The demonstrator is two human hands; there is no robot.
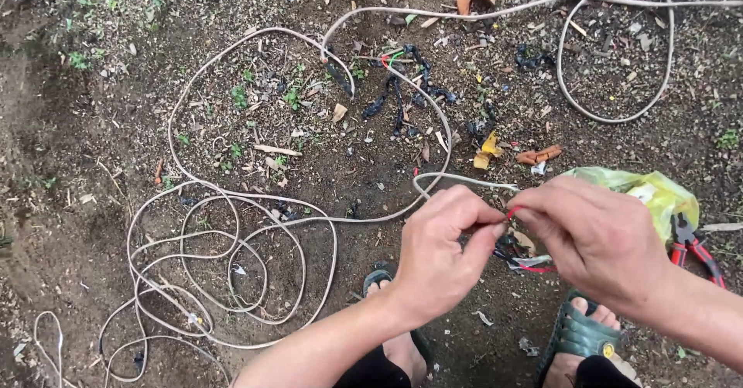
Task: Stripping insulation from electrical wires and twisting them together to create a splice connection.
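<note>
My left hand (pixel 443 250) and my right hand (pixel 594 235) meet in front of me, both pinching a thin red wire (pixel 514 211) between fingertips. The wire comes from the end of a long white cable (pixel 255 202) that loops across the dirt to the left and away to the top right. Its stripped end (pixel 464 180) bends back just above my hands. Below my hands I see more red and white wire bits (pixel 534 265).
A yellow-green plastic bag (pixel 658 194) lies right of my hands, with red-handled pliers (pixel 696 249) beside it. Black strips of cable sheath (pixel 402 94) and orange scraps (pixel 539 155) litter the soil. My feet in sandals (pixel 576 334) stand below.
</note>
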